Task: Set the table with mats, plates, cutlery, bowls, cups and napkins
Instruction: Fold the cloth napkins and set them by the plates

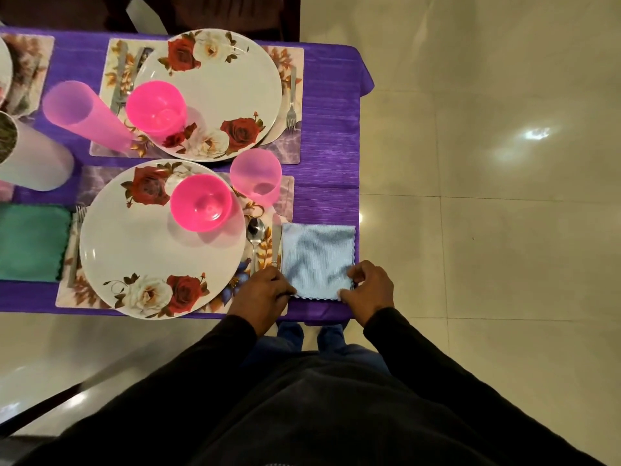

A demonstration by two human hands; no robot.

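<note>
A folded light-blue napkin lies on the purple tablecloth, right of the near place setting. My left hand pinches its near left corner and my right hand pinches its near right corner. The near rose-patterned plate sits on a floral mat and carries a bright pink bowl. A spoon and a knife lie between plate and napkin. A pale pink cup stands behind them.
A second plate with a pink bowl, a fork and a tall pink cup stands farther back. A green napkin lies at the left. A white cup stands far left. The table's edge is just beyond my hands.
</note>
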